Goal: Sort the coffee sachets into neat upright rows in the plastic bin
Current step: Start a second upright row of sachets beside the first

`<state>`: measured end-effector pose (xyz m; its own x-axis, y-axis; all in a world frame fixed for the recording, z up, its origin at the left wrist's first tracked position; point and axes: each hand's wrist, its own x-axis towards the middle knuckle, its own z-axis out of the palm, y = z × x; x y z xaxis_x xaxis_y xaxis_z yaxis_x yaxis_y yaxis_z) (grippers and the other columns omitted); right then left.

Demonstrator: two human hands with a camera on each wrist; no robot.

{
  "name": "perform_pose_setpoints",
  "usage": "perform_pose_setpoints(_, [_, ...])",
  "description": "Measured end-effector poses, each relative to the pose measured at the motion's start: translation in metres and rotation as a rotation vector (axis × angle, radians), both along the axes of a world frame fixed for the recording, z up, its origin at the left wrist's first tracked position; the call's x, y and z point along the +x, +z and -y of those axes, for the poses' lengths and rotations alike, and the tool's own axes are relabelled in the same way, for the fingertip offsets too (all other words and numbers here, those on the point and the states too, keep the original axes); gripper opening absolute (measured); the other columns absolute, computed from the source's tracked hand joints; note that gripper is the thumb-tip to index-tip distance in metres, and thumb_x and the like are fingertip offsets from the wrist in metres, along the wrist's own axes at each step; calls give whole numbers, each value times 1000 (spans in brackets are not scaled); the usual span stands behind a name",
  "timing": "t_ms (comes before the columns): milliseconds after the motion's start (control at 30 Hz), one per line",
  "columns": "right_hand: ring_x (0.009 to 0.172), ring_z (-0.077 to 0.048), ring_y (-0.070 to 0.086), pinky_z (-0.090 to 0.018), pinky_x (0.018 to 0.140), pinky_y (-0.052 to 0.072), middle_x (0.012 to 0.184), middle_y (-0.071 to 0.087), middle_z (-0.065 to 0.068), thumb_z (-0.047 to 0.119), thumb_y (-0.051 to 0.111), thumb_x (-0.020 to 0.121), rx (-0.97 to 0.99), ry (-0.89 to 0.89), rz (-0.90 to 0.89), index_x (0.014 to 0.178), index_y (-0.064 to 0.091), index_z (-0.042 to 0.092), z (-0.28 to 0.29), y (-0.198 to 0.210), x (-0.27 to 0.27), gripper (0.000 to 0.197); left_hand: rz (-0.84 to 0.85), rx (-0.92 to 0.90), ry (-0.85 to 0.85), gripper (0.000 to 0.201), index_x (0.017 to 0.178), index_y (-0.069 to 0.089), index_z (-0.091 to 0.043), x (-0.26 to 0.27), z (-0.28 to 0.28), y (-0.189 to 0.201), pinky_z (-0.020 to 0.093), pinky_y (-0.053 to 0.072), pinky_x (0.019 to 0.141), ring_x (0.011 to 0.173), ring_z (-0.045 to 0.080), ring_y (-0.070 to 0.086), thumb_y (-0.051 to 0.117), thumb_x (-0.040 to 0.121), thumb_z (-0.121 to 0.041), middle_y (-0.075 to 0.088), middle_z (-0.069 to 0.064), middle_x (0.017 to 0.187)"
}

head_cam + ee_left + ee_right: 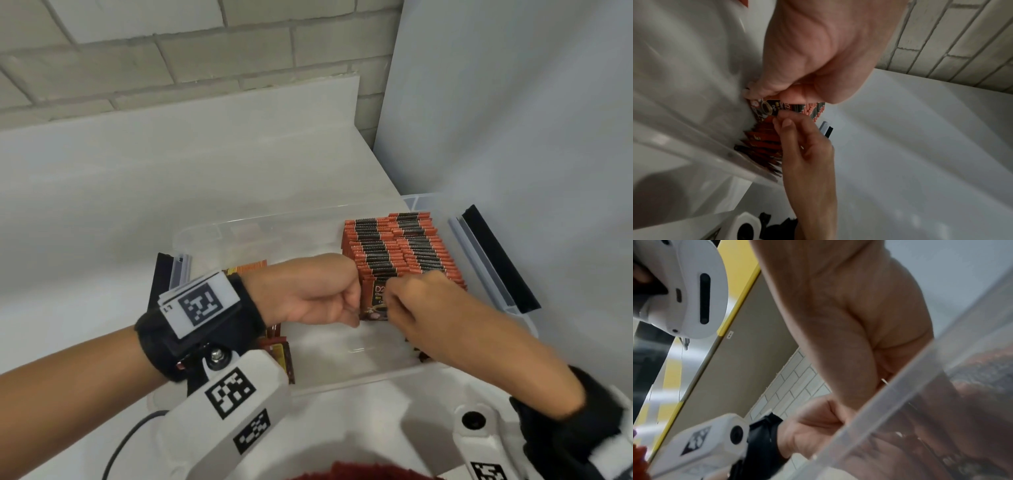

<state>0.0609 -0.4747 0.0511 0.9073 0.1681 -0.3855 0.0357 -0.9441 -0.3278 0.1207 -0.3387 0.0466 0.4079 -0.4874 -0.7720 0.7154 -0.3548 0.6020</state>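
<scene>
I see a white worktop (pixel 171 205) filling the frame's left and middle, carrying the clear plastic bin (pixel 376 378) at centre right.

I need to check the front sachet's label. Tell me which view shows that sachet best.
The head view: the front sachet faces the camera, upright, between the left hand and right hand. The left wrist view shows it tilted and partly covered. The right wrist view shows only blur through the bin wall.

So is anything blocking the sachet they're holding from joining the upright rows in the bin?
Nothing visible does. Both the left hand and right hand hold the front sachet right against the upright rows inside the plastic bin.
</scene>
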Motion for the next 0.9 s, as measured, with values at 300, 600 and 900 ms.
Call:
perform_pose_setpoints(300, [147,-38,11,-34,111,4,156,-4,-25,11,65,89,-382,277,198,146,-7,-3,14,-1,10,92,20,-50,43,50,95,55,-7,0,-1,0,47,28,114,102,22,59,17,81,23,69,9,84])
perform_pose_setpoints(600, [141,-5,-16,-19,111,-9,149,-20,7,16,39,103,-159,225,185,149,-13,13,26,-2,9,70,148,33,187,46,73,42,-14,5,2,13,52,22,112,86,8,49,19,84,24,55,2,84])
perform_pose_setpoints(900, [76,-13,65,-25,70,46,93,71,9,14,70,81,68,36,373,97,72,28,69,32,-5,21,177,97,202,28,81,43,-3,17,-8,9,45,29,110,82,15,42,23,90,14,43,8,74])
